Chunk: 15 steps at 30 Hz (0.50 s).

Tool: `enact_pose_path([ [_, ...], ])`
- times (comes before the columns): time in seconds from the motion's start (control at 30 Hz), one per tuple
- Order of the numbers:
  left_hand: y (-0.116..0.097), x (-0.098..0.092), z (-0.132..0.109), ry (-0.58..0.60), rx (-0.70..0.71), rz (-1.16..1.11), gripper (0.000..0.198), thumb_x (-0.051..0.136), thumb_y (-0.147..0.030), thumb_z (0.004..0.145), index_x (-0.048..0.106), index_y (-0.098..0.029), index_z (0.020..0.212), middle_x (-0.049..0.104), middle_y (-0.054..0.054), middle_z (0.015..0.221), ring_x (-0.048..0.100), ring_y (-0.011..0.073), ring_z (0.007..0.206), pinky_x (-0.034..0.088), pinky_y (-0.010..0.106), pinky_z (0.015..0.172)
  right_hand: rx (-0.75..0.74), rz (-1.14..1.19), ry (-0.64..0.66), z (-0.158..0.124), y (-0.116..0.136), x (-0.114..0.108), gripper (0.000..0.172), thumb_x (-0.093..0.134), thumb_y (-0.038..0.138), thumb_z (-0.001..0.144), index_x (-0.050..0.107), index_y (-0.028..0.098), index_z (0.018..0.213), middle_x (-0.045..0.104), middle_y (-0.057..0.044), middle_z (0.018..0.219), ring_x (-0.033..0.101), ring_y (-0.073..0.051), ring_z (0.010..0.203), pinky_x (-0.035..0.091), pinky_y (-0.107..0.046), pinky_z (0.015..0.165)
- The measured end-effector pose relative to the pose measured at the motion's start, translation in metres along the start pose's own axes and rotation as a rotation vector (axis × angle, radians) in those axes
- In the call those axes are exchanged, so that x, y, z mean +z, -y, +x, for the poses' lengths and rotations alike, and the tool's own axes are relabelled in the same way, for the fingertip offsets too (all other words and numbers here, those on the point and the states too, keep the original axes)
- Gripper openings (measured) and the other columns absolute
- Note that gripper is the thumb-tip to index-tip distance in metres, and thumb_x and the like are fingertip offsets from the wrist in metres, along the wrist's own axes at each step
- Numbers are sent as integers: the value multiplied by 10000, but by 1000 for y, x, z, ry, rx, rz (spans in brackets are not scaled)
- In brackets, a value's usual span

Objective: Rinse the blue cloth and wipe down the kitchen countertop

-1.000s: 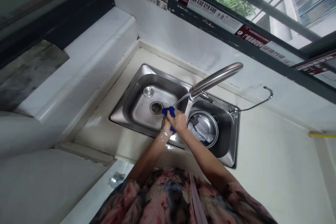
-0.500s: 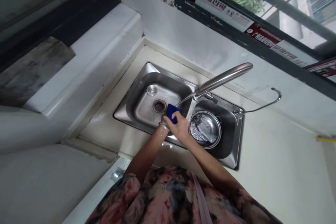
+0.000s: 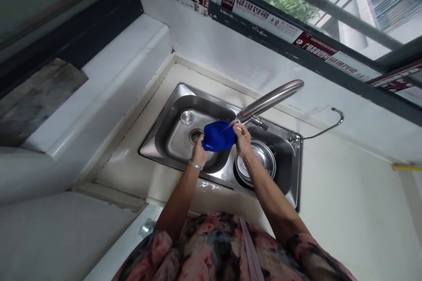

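Note:
A blue cloth (image 3: 218, 136) is stretched between my two hands above the left sink basin (image 3: 174, 134). My left hand (image 3: 199, 153), with a bracelet at the wrist, is closed on the cloth's left edge. Pinched in my right hand (image 3: 242, 137) is its right edge. From the faucet (image 3: 270, 100) a thin stream of water runs down onto the cloth. The drain hole (image 3: 196, 136) is partly hidden behind my left hand and the cloth.
The right basin (image 3: 284, 171) holds a round perforated metal colander (image 3: 263, 158), partly covered by my right forearm. A loose strainer plug (image 3: 187, 117) lies in the left basin. A thin curved spout (image 3: 329, 128) rises at the sink's right corner. Water drops lie on the front counter edge.
The cloth was bunched small between my hands and is now spread wide. My right hand has moved right and up, away from the left. The silvery item seen in the colander is now hidden.

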State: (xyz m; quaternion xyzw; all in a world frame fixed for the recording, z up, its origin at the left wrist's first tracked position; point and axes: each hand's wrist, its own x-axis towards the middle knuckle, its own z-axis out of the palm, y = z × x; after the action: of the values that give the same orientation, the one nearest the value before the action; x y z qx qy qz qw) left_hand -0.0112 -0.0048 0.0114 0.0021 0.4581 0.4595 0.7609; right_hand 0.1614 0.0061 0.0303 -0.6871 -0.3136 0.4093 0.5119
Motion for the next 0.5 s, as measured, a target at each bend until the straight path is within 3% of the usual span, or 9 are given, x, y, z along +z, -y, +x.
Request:
enact_pose_path([
  [0.07, -15, -10, -5, 10, 15, -1, 323, 697, -428, 853, 692, -270, 1134, 736, 35, 1223, 645, 270, 1223, 569, 431, 976, 22, 145, 37, -2, 5, -4, 496, 727, 579, 686, 623, 264, 1054, 635, 37, 789, 540, -141, 698, 454, -274, 671],
  [0.13, -28, -18, -11, 96, -1, 16, 328, 675, -443, 845, 694, -287, 1133, 717, 30, 1267, 631, 289, 1239, 561, 485, 975, 29, 191, 85, -5, 11, -7, 485, 747, 557, 696, 652, 277, 1081, 635, 43, 779, 537, -141, 689, 456, -276, 665],
  [0.23, -40, -26, -21, 247, -10, 27, 307, 663, -374, 790, 714, -242, 1063, 736, 68, 1191, 647, 318, 1196, 545, 545, 978, -41, -6, 197, -16, 18, -8, 400, 687, 599, 773, 713, 270, 1000, 670, 17, 834, 579, -164, 784, 483, -289, 733],
  [0.3, -39, -27, -26, 288, 11, 77, 230, 690, -309, 726, 722, -208, 930, 756, 91, 1058, 682, 320, 1101, 549, 550, 969, -91, -134, 299, -28, 22, -7, 397, 631, 625, 825, 728, 254, 929, 705, -14, 953, 608, -190, 920, 492, -306, 838],
  [0.4, -28, -21, -32, 262, 53, 183, 207, 780, -253, 669, 728, -211, 864, 763, 76, 966, 705, 292, 990, 569, 493, 936, -116, -256, 418, -51, 22, -2, 445, 697, 628, 787, 695, 254, 1029, 703, -18, 1021, 606, -193, 926, 492, -307, 836],
  [0.5, -17, -13, -33, 141, 149, 391, 430, 887, -223, 613, 754, -244, 1021, 766, 36, 965, 706, 271, 939, 578, 429, 896, -132, -392, 453, -71, 14, 4, 505, 788, 598, 717, 655, 239, 1046, 660, 20, 827, 545, -152, 713, 456, -278, 669],
])
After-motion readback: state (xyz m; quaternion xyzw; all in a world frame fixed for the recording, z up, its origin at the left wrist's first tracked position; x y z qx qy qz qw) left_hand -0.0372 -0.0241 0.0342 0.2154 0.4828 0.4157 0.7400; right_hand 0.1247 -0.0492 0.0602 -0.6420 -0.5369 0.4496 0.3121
